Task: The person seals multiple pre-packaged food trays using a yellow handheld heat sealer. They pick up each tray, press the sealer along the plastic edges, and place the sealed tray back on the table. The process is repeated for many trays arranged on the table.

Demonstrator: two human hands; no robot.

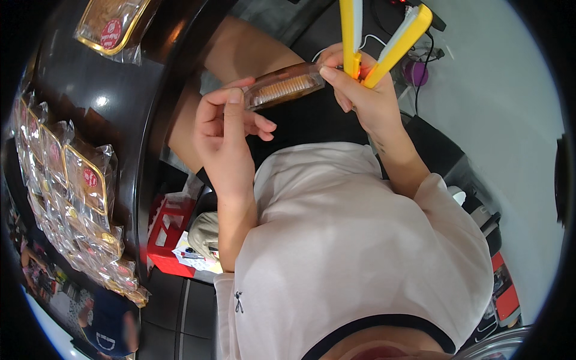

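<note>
Between my two hands is a small cake in a clear plastic wrapper [285,91], with a pale ridged side showing through. My left hand [231,126] pinches its left end between thumb and fingers, the lower fingers loosely curled. The thumb and finger of my right hand [375,108] grip the wrapper's right end. That same hand also holds a yellow flat iron [399,45], its two long arms spread in a V and pointing away from me. A small orange glow shows near its hinge. The arms are apart from the wrapper.
On the dark glossy table [102,90] at left lie many wrapped cakes [84,180] with gold-edged trays, and another wrapped cake [114,27] farther off. A red crate [168,234] stands below the table edge. Cords and a purple round object [416,72] are near the right wall. A person [111,324] is at lower left.
</note>
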